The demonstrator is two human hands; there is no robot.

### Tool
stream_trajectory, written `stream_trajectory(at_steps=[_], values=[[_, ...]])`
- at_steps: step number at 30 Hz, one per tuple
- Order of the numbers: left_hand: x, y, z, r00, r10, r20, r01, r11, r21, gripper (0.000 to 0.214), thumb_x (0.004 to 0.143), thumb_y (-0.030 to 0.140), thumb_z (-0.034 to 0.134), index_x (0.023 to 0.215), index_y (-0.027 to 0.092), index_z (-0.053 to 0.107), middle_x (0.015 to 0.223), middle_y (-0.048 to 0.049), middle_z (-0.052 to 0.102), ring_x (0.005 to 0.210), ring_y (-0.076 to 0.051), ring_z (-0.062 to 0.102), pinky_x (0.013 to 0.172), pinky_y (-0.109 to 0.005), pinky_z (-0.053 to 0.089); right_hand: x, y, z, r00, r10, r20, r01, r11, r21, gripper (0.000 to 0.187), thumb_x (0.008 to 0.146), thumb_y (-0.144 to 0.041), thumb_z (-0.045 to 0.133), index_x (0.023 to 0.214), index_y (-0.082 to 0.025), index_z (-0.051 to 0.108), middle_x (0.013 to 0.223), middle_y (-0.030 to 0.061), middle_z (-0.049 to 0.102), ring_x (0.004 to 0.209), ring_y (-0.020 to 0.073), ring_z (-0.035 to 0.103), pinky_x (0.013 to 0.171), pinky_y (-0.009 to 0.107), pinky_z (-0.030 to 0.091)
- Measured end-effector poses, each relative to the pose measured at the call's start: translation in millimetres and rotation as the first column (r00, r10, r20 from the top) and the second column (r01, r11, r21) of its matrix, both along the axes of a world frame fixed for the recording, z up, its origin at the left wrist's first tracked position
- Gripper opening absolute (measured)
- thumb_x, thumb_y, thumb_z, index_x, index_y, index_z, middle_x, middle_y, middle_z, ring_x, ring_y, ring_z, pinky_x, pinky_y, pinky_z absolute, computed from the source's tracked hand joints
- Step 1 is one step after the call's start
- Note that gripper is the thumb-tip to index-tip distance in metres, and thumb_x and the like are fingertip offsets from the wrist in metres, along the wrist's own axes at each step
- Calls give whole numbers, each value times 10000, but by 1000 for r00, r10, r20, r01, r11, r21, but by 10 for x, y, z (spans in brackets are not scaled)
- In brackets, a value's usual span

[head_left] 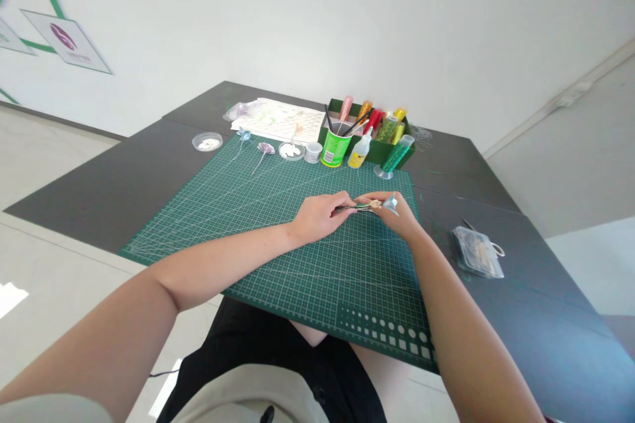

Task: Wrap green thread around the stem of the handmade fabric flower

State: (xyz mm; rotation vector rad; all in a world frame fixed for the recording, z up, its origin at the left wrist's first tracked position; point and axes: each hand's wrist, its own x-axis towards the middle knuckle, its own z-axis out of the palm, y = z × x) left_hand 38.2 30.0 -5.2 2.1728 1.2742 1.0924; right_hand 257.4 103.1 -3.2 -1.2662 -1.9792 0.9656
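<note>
My two hands meet over the green cutting mat point(278, 238), near its far right part. Fingers of my left hand point(317, 215) are pinched around a thin wire stem point(350, 208) that runs to the right. At the stem's end my right hand point(397, 215) pinches a small handmade flower point(384, 203) with a pale blue petal and a beige centre. Both hands hover just above the mat.
At the mat's far edge stand a green cup of tools point(335, 145), a glue bottle point(360, 152), a green box of glitter tubes point(381, 129), small white dishes point(292, 151) and two finished wire flowers point(265, 149). A plastic bag point(477, 252) lies on the dark table at the right.
</note>
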Motion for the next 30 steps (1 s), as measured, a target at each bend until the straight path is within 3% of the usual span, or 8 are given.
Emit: stream_trajectory(at_steps=[6, 13, 20, 23, 26, 28, 30], values=[[-92, 153, -14, 976, 114, 185, -110, 994, -28, 94, 975, 296, 656, 1024, 219, 676, 988, -12, 807, 870, -175, 765, 787, -292, 561, -130, -77, -15, 1000, 1, -3, -1, 1000, 9, 344, 787, -502, 691, 830, -195, 840, 790, 65, 792, 752, 244, 693, 669, 342, 503], [-179, 253, -63, 944, 135, 302, -115, 990, -80, 147, 975, 282, 657, 1100, 216, 698, 1062, -40, 811, 1018, -208, 770, 924, -355, 580, -292, -182, -12, 1000, 23, -4, -23, 999, -23, 355, 780, -532, 694, 852, -219, 844, 865, 86, 815, 825, 270, 730, 766, 386, 550], [-186, 252, -73, 944, 133, 301, -100, 988, -121, 131, 994, 213, 598, 1103, 206, 671, 970, -17, 814, 904, -173, 764, 868, -317, 570, -376, -250, -48, 998, -35, -44, 35, 999, 13, 325, 819, -504, 657, 757, -220, 804, 756, 85, 773, 763, 274, 696, 702, 386, 531], [-188, 222, -43, 963, 67, 260, -37, 992, -121, 134, 979, 236, 622, 1089, 227, 697, 980, 4, 809, 887, -175, 753, 827, -297, 558, -368, -272, -49, 997, -49, -67, 51, 998, 34, 328, 814, -507, 662, 688, -218, 752, 652, 64, 711, 648, 238, 643, 605, 348, 487], [-202, 202, -20, 972, -43, 233, 72, 990, -118, 139, 970, 256, 635, 1071, 236, 728, 961, 15, 806, 834, -167, 735, 768, -273, 533, -341, -261, -83, 990, -115, -80, 121, 990, 66, 360, 845, -540, 621, 711, -210, 680, 508, 4, 558, 478, 172, 493, 485, 308, 395], [-225, 215, -21, 964, -116, 240, 148, 982, -120, 172, 977, 261, 622, 1112, 242, 726, 953, 23, 809, 787, -151, 721, 742, -258, 520, -321, -242, -133, 977, -197, -80, 205, 972, 113, 347, 877, -538, 581, 761, -214, 619, 503, -29, 495, 453, 150, 427, 463, 294, 362], [-267, 257, -30, 950, -160, 267, 200, 971, -130, 176, 975, 265, 625, 1114, 231, 727, 945, 21, 812, 731, -134, 700, 725, -249, 512, -308, -227, -190, 956, -285, -65, 292, 939, 181, 312, 909, -509, 555, 808, -214, 582, 576, -25, 532, 504, 152, 461, 502, 289, 391]])
